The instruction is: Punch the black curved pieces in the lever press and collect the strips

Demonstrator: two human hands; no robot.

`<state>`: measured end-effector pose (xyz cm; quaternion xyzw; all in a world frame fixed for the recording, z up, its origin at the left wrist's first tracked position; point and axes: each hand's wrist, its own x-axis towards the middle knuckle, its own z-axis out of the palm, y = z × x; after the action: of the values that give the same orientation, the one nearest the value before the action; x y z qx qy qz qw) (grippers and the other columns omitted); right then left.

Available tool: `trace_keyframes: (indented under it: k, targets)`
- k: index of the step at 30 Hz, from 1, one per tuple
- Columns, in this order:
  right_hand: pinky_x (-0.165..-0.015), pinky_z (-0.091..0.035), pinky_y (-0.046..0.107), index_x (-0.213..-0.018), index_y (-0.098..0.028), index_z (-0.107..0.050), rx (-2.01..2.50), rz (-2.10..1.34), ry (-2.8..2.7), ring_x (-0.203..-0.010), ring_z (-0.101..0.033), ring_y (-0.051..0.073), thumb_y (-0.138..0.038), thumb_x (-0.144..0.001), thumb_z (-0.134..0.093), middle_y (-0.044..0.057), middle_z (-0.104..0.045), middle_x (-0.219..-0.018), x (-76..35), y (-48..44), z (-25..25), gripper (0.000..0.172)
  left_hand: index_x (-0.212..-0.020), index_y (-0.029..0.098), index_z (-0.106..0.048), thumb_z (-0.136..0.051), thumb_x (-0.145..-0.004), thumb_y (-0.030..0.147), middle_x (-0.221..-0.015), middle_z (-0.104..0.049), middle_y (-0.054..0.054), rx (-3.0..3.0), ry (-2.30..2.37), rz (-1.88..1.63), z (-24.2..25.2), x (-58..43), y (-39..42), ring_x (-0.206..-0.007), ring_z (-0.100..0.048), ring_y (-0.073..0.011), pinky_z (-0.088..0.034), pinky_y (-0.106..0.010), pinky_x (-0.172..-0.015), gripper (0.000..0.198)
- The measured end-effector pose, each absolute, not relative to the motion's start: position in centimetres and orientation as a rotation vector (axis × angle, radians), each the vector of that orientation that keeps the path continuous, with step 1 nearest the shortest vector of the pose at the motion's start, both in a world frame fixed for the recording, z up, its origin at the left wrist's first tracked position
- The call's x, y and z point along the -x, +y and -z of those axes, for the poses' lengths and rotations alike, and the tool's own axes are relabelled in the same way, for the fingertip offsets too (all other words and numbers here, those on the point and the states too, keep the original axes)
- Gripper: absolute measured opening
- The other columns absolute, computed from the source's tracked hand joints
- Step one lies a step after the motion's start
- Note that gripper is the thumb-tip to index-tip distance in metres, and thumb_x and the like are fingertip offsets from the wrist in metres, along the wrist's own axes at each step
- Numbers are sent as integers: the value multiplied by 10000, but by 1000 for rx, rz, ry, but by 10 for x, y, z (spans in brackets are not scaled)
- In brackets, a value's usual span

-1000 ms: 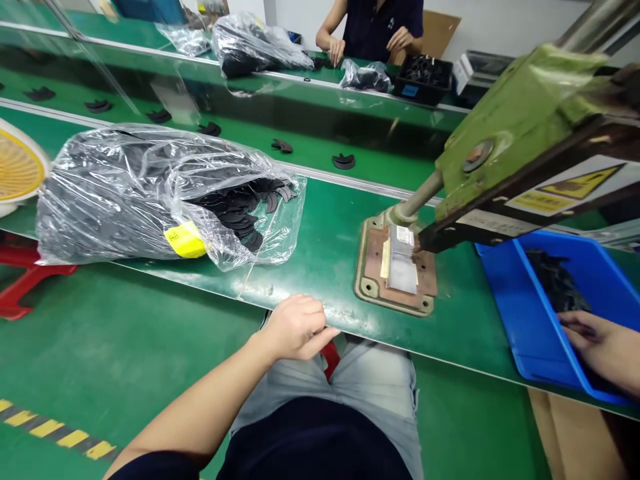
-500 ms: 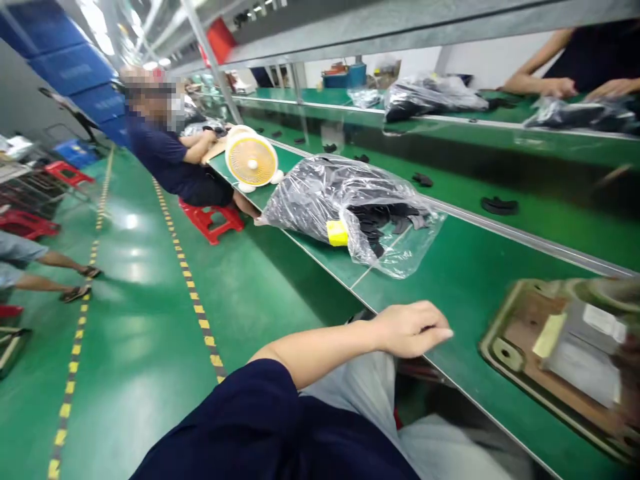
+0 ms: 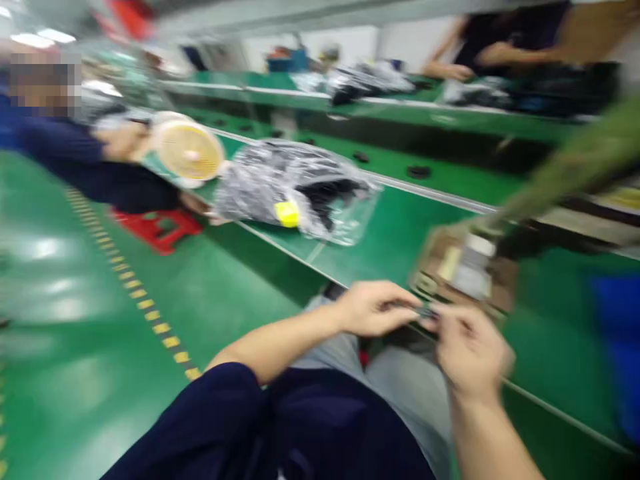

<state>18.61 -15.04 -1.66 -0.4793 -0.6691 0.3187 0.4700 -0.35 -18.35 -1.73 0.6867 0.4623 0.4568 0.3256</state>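
My left hand [image 3: 373,308] reaches in from the left, its thumb and fingers pinched on one end of a small dark part [image 3: 425,312]. At the other end of that part, the fingers of my right hand [image 3: 474,348] are closed on it. Blur and fingers hide its exact shape. Both hands are over the front edge of the green bench, above my lap. Just beyond them sits the brown base of a machine [image 3: 500,283] with pale labels on it. Farther left lies a clear plastic bag [image 3: 300,187] of black pieces, with a yellow label.
A yellow-and-white fan [image 3: 190,152] stands at the bench's left end, near a seated co-worker on a red stool [image 3: 160,227]. Loose black pieces [image 3: 419,172] lie on the green strip behind the bench. Something blue [image 3: 620,353] is at the right. Another person's hands show across the bench.
The view has swung right. My right hand has come into view and meets my left, and a small dark part now shows between them. More of the machine is visible.
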Motion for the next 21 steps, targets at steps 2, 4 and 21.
trace_keyframes:
  k: [2, 4, 21]
  targets:
    - [-673, -603, 359, -925, -224, -736, 1106, -944, -1672, -678, -714, 183, -572, -976, -630, 44, -736, -748, -190, -155, 24, 367, -1287, 192, -774, -725, -1005, 405, -1056, -809, -114, -1732, 1239, -1238, 19, 7, -191, -838, -746, -188, -611, -315, -777, 357]
    - [-689, -605, 319, -969, -228, -723, 1104, -990, -1656, -683, -712, 149, -528, -1002, -614, 7, -734, -736, -194, -158, 30, 321, -1187, 199, -793, -729, -1003, 386, -1017, -804, -100, -1776, 1199, -1281, 21, 11, -192, -839, -727, -180, -598, -316, -779, 271]
    - [-720, -626, 267, -1114, -209, -710, 909, -1115, -1602, -723, -696, 89, -475, -1038, -589, -15, -729, -802, -199, -179, 40, 302, -1222, 249, -734, -790, -931, 122, -1029, -781, -53, -2024, 1000, -1433, 22, 7, -203, -857, -724, -148, -600, -281, -750, 323]
